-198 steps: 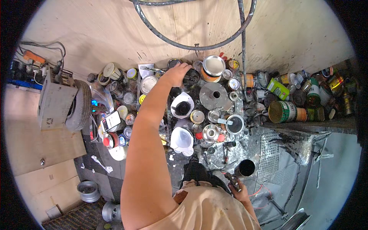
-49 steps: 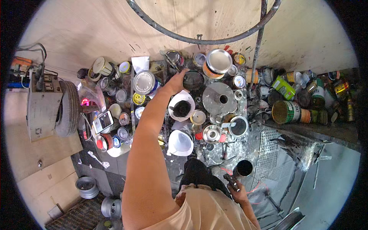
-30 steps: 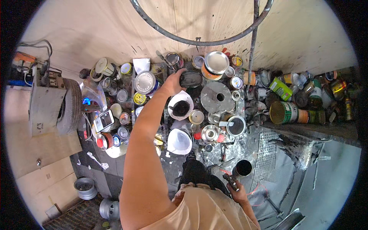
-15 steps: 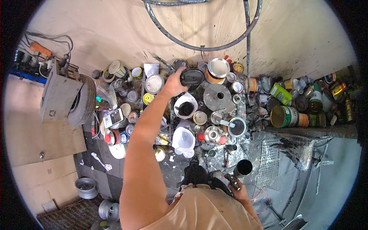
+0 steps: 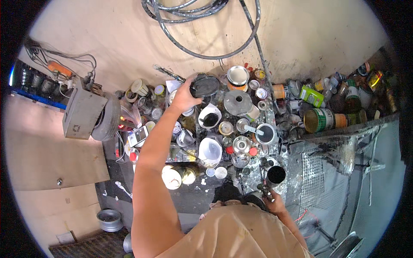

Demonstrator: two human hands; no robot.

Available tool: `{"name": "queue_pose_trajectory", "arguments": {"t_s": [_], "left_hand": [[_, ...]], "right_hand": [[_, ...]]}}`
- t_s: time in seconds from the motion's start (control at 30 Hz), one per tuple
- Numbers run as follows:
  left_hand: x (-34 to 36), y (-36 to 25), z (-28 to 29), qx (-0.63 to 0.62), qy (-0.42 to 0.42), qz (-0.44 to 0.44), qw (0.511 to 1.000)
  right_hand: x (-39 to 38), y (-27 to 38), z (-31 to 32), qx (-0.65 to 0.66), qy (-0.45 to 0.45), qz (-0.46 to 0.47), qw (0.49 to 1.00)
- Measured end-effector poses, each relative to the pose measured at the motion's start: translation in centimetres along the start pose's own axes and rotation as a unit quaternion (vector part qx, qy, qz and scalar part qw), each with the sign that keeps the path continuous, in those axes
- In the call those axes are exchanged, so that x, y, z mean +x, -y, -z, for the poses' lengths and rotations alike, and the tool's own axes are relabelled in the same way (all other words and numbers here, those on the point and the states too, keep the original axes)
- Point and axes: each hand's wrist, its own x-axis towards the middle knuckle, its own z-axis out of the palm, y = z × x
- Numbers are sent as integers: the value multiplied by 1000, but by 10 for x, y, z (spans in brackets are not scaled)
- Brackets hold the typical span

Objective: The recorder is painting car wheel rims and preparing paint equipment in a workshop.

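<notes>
From the head view, my left hand [image 5: 184,95] is stretched far out over the crowded tabletop [image 5: 189,195], fingers curled around the edge of a dark round tin [image 5: 204,86], which looks lifted and tilted, clear of the cans beneath it. Just this side of that hand stands a white cup [image 5: 210,116] with black paint in it, and nearer me again a white funnel [image 5: 210,150]. To the right of the hand lies a grey lid [image 5: 237,102] and an open can [image 5: 238,75] behind it.

My right hand [image 5: 272,198] is close to my chest, closed around the handle of a spray gun [image 5: 263,189] whose small black cup [image 5: 275,174] stands open at the top.

As I judge it, the tin is picked up but nothing is poured yet: I cannot see inside the gun's cup, and the tin is well apart from it. Bringing the tin back and filling the cup seems to be what is left.
</notes>
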Motion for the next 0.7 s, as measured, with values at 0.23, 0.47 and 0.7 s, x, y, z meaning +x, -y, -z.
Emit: {"name": "queue_pose_trajectory", "arguments": {"t_s": [0.23, 0.47, 0.7], "left_hand": [[-51, -57, 39, 7, 36, -33, 999], [-122, -154, 48, 36, 73, -70, 994], [-193, -247, 28, 25, 143, -76, 987]], "right_hand": [[-1, -7, 0, -52, -1, 62, 997], [-4, 22, 9, -71, 24, 128, 989], [-27, 21, 26, -91, -14, 187, 978]]}}
